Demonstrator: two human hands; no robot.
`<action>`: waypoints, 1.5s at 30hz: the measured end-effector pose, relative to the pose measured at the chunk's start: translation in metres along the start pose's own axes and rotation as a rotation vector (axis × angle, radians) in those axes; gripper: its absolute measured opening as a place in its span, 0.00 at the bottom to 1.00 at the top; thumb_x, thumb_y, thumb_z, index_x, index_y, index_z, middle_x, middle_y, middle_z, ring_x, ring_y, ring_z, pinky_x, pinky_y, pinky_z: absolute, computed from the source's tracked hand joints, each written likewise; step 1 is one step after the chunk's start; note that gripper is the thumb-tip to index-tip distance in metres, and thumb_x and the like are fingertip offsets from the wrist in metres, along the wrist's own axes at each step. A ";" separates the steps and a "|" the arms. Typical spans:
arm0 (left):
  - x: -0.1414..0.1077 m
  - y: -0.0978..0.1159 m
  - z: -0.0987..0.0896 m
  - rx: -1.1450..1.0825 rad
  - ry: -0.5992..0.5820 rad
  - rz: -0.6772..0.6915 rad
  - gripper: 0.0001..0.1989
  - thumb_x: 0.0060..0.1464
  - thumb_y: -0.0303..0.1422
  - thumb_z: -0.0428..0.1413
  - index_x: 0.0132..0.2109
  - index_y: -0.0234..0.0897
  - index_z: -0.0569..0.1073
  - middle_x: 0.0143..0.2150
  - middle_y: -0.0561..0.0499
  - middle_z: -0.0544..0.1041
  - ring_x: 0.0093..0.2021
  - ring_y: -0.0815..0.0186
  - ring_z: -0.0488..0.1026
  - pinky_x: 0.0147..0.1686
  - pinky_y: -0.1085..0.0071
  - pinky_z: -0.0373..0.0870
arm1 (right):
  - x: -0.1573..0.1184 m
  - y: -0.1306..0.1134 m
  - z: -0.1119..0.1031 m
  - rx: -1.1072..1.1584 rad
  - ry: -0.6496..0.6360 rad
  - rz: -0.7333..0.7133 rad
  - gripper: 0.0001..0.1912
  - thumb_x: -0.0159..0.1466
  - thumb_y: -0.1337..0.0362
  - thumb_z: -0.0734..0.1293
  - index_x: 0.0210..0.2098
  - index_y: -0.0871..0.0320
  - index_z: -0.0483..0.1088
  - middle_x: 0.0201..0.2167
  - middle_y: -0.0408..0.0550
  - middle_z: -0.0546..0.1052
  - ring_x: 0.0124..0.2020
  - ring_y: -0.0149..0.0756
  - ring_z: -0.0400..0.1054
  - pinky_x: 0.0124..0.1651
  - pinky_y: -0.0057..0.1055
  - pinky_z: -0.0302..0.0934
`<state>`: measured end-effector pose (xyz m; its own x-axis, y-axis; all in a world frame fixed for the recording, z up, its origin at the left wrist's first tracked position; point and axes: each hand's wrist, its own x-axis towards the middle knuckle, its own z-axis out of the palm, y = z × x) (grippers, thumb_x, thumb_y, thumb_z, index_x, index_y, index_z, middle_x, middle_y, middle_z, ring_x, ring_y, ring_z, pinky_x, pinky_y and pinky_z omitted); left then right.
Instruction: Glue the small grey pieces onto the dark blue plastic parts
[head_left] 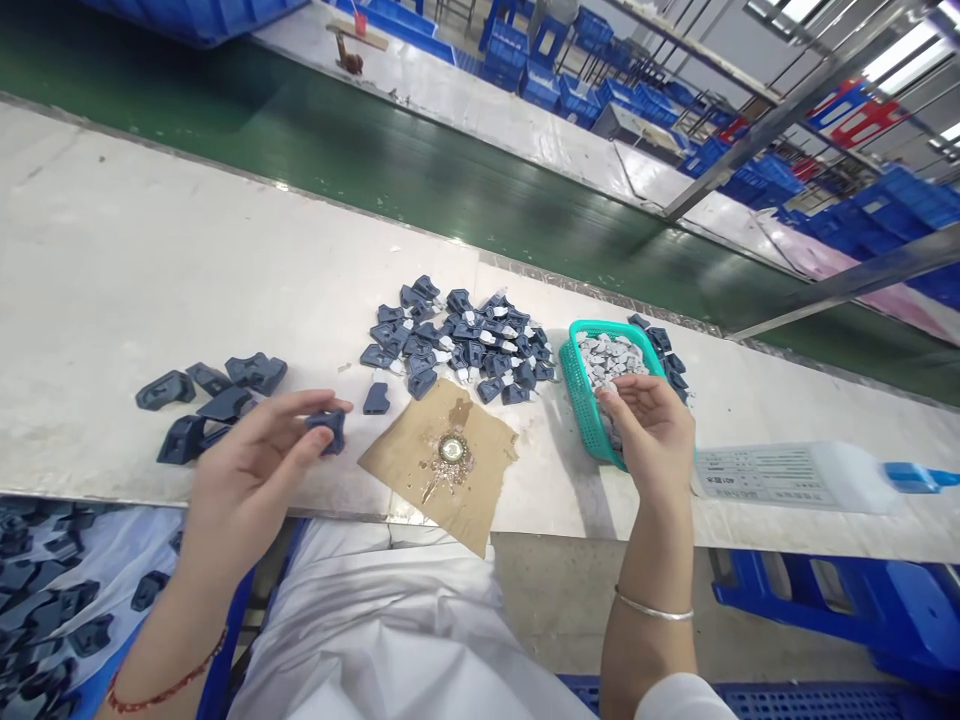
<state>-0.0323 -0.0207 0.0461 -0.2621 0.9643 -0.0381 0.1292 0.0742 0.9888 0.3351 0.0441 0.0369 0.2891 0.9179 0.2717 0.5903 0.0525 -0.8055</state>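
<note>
A green conveyor belt (300,130) runs behind the bench (75,250). A metal frame (739,160) rises at right. Blue crates (541,86) stand beyond the belt. A blue stool (892,605) sits at lower right.

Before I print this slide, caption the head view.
Left hand holds a dark blue part; right hand is at a green basket of small pale pieces.

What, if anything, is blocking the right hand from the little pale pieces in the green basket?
Nothing visible. The green basket has an open top, and the right hand reaches over its rim, with the fingertips right at the pale pieces. Whether they grip one is hard to tell.
</note>
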 end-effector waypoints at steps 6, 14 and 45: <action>-0.014 -0.008 0.022 -0.288 -0.213 -0.320 0.15 0.55 0.41 0.65 0.46 0.40 0.78 0.51 0.45 0.81 0.46 0.58 0.81 0.47 0.64 0.79 | -0.031 -0.031 0.024 0.347 -0.142 0.076 0.10 0.63 0.56 0.72 0.40 0.54 0.78 0.27 0.44 0.75 0.27 0.34 0.68 0.33 0.34 0.64; -0.018 -0.031 0.033 -0.491 -0.319 -0.334 0.15 0.54 0.34 0.67 0.46 0.41 0.72 0.45 0.48 0.83 0.45 0.63 0.81 0.45 0.69 0.78 | -0.066 -0.047 0.066 0.347 -0.313 0.165 0.10 0.61 0.56 0.74 0.34 0.57 0.75 0.24 0.42 0.76 0.22 0.31 0.65 0.27 0.28 0.61; -0.021 -0.037 0.035 -0.317 -0.396 -0.089 0.08 0.68 0.38 0.53 0.49 0.41 0.70 0.37 0.52 0.73 0.34 0.69 0.67 0.34 0.75 0.65 | -0.075 -0.071 0.089 0.431 -0.521 0.175 0.11 0.65 0.54 0.71 0.36 0.56 0.75 0.27 0.44 0.77 0.27 0.33 0.69 0.30 0.28 0.63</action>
<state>0.0022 -0.0345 0.0055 0.1318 0.9845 -0.1153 -0.1891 0.1392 0.9721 0.2047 0.0059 0.0267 -0.1098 0.9905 -0.0828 0.1853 -0.0614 -0.9808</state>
